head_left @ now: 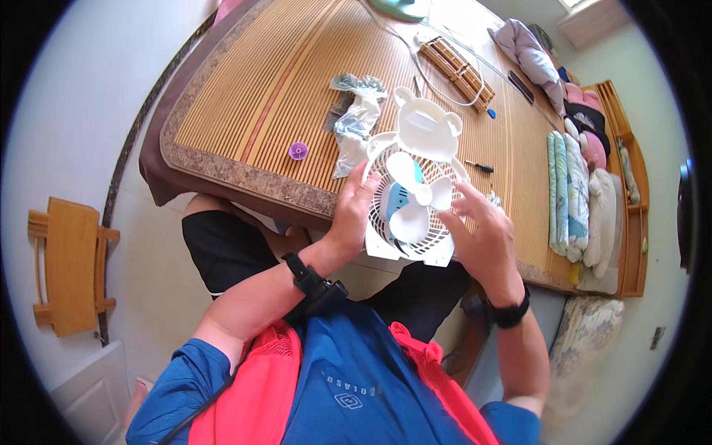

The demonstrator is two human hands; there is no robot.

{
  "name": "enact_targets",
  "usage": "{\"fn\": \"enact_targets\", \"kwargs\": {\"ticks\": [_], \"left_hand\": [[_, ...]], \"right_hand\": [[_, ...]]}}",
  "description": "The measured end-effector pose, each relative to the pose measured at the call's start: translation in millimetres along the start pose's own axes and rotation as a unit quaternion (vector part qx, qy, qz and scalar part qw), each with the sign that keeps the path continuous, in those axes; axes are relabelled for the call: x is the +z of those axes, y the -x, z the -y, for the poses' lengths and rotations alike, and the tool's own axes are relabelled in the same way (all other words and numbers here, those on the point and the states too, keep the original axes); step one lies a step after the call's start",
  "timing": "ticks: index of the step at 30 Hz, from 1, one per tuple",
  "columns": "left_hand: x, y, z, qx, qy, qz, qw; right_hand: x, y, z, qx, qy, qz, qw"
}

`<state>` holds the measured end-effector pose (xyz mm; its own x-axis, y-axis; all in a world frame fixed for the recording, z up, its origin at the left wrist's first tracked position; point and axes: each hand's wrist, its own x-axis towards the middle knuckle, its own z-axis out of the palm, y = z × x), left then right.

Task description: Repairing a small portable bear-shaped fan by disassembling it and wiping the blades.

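Note:
A small white electric fan (410, 222) is held at the table's near edge, its round slatted grille facing up. Three white blades on a hub (423, 195) sit over the grille, and a light-blue part shows behind them. My left hand (353, 213) grips the left rim. On the right, my right hand (483, 231) has its fingers apart, thumb close to a blade and fingertips by the rim. A white bear-shaped panel with two round ears (428, 127) lies just beyond the grille. To the right is a black-handled screwdriver (482, 167).
A purple small wheel (298, 151) and a crumpled plastic bag (360, 122) lie left on the bamboo-mat-covered table (245, 96). Farther off are a rolled bamboo piece (456, 70) and a white cable (415, 63). Folded bedding (569, 194) sits right; a wooden chair (72, 267) stands left.

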<state>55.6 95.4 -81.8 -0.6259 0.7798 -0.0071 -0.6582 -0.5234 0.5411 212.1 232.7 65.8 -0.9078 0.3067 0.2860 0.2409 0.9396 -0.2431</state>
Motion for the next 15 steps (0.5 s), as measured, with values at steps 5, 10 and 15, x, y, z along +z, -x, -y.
{"fn": "enact_targets", "kwargs": {"ticks": [5, 10, 15], "left_hand": [[8, -18, 1, -0.054, -0.007, 0.050, 0.997], [4, -37, -19, -0.066, -0.190, -0.016, 0.979], [-62, -55, -96, 0.063, -0.355, -0.100, 0.927]], "right_hand": [[-27, 122, -5, 0.239, -0.213, -0.071, 0.945], [-28, 245, -8, 0.334, -0.422, 0.183, 0.823], [-15, 368, -25, 0.396, -0.412, 0.305, 0.762]]}}
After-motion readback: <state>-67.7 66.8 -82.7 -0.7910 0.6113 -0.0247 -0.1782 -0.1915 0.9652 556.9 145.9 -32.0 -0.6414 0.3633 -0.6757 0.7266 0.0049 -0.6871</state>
